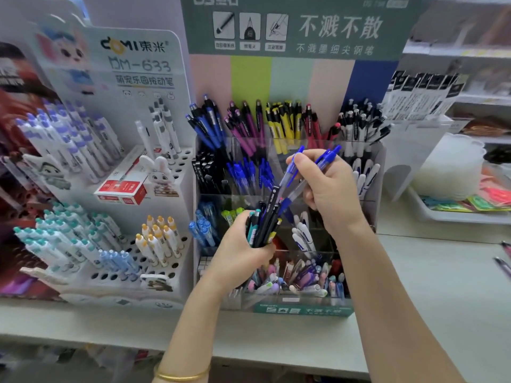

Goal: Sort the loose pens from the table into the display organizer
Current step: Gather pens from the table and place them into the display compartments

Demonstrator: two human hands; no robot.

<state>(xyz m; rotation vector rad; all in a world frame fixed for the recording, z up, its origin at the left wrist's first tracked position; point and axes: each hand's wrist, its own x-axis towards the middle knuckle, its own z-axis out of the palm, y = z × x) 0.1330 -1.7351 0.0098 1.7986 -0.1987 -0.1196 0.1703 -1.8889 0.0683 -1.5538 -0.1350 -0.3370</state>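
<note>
1. Gold bangle (181,376) sat on my L wrist.
2. L hand (243,246): gripped mixed pen bundle (266,217) upright, in front of display organizer (304,310).
3. R hand (329,186): thumb & fingers pinched two blue pens (291,172) just above bundle.
4. Loose pens (503,262) lay on table (414,272), far R.

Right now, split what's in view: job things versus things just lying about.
Job: blue pens in right hand; pen bundle in left hand; organizer; loose pens on table.
Lying about: red box; white stand; tray.
</note>
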